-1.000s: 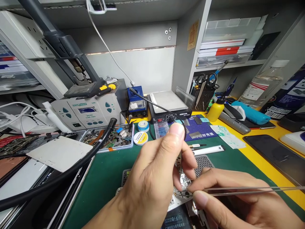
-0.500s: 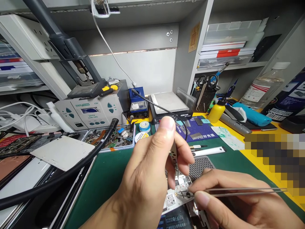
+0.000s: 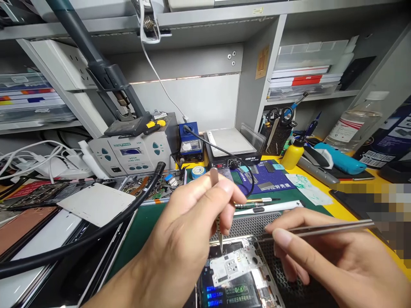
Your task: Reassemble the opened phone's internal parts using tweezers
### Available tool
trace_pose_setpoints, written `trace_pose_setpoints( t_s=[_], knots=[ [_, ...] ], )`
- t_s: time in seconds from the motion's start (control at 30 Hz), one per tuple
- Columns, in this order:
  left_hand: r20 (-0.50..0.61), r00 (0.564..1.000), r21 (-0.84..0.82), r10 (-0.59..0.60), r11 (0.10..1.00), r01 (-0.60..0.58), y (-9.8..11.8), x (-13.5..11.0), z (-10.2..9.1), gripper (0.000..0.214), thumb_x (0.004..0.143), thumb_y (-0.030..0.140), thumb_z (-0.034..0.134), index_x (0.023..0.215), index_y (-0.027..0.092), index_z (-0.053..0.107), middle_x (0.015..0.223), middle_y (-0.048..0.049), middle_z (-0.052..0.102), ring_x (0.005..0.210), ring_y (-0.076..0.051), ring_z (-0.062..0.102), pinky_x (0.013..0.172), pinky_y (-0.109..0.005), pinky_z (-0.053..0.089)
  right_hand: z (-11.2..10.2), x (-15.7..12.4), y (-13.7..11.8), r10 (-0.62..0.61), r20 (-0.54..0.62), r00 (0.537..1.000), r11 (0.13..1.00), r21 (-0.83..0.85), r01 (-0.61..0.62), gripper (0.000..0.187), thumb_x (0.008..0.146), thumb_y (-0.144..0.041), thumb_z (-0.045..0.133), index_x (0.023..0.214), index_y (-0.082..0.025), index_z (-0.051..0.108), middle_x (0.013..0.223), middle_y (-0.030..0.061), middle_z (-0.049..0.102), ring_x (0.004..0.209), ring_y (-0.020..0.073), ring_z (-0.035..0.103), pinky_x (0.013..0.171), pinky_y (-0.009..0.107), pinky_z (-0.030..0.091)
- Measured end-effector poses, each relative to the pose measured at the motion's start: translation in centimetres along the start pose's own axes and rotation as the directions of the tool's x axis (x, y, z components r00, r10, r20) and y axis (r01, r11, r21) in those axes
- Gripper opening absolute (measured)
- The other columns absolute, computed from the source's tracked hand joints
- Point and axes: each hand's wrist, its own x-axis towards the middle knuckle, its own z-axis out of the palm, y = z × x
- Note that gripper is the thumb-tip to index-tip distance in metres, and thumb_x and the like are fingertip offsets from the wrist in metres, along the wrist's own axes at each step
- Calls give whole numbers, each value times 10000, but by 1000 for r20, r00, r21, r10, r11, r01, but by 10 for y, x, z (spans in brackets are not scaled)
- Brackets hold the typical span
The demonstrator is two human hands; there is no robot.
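Observation:
My left hand (image 3: 189, 226) is closed around a thin metal tool (image 3: 220, 233) whose tip points down at an opened phone (image 3: 236, 273) lying on a perforated metal mat (image 3: 247, 224). My right hand (image 3: 317, 261) pinches long silver tweezers (image 3: 324, 229) that run out to the right; their tips sit just above the phone's top right edge. The phone shows a white shield plate (image 3: 234, 267) and a black battery label below it.
A soldering station (image 3: 131, 154), a black hose (image 3: 96, 233), a parts tray (image 3: 144, 188), a hot plate (image 3: 229, 147), solder tins, a yellow bottle (image 3: 293, 154), a scissors holder (image 3: 278, 132) and a blue case (image 3: 340, 156) ring the green mat (image 3: 144, 226). Phone screens lie at left and right.
The view tilted up and back, showing more of the phone. My left hand's tool tip and the tweezers lifted slightly off the board; the tweezer tips moved right, away from the small part.

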Motion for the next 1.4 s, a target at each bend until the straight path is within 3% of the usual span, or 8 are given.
trace_pose_setpoints(
  t_s=[0.2, 0.33, 0.43, 0.67, 0.87, 1.0, 1.23, 1.4],
  knots=[
    [-57, 997, -53, 49, 997, -52, 0, -2, 2, 370, 1012, 517, 567, 982, 187, 732, 784, -44, 691, 646, -148, 581, 554, -250, 489, -2, 12, -5, 31, 10, 999, 997, 74, -32, 498, 1026, -550, 568, 648, -228, 587, 587, -13, 577, 504, 129, 588, 473, 208, 525],
    [-138, 984, -8, 112, 993, -114, -5, -1, 6, 389, 1008, 492, 581, 854, 174, 743, 866, -79, 747, 639, -151, 608, 586, -267, 522, 0, 12, -6, 69, 26, 997, 995, 73, -71, 466, 990, -563, 625, 671, -227, 574, 619, -17, 566, 512, 125, 568, 459, 204, 515],
    [-194, 973, -11, 127, 991, -131, -8, -1, 8, 349, 993, 489, 605, 892, 185, 746, 804, -58, 731, 643, -156, 615, 582, -253, 517, 2, 11, -3, 96, 40, 995, 993, 65, -98, 460, 991, -572, 613, 690, -226, 579, 622, -22, 558, 498, 118, 545, 441, 203, 488],
    [-201, 978, -24, 61, 997, -67, -13, -1, 8, 342, 983, 501, 615, 976, 181, 734, 746, -42, 708, 588, -151, 603, 555, -254, 510, 3, 10, 7, 134, 124, 983, 991, -37, -130, 551, 1059, -547, 489, 618, -227, 567, 663, 9, 581, 574, 143, 560, 493, 231, 485],
    [-134, 988, 53, 75, 996, -68, -17, 0, 3, 348, 1003, 504, 589, 953, 194, 739, 768, -37, 716, 580, -139, 609, 569, -248, 523, 4, 12, 5, 121, 112, 986, 989, -98, -111, 550, 1034, -557, 523, 597, -228, 581, 603, -2, 566, 508, 126, 539, 429, 197, 471],
    [-169, 982, 61, 85, 995, -75, -19, 0, 3, 344, 1006, 502, 582, 976, 199, 743, 772, -38, 720, 576, -142, 604, 570, -253, 527, 4, 13, 4, 111, 106, 988, 989, -106, -99, 537, 1049, -544, 497, 616, -233, 567, 604, -4, 565, 503, 124, 545, 433, 196, 481],
    [-112, 991, 309, 76, 950, -38, -31, -2, -8, 385, 1009, 556, 545, 843, 272, 744, 966, -4, 755, 646, -126, 634, 636, -246, 531, 0, 10, 14, 174, 164, 971, 982, -102, -159, 510, 1057, -593, 453, 698, -249, 566, 673, 7, 587, 588, 160, 575, 489, 249, 493],
    [-73, 985, 543, 154, 835, -91, -36, 1, -14, 267, 990, 523, 585, 960, 320, 756, 1044, -4, 757, 955, -210, 715, 654, -252, 530, 0, 7, 20, 198, 173, 965, 979, -79, -186, 423, 1064, -589, 451, 864, -256, 615, 715, 1, 597, 625, 169, 593, 496, 252, 486]
  ],
)
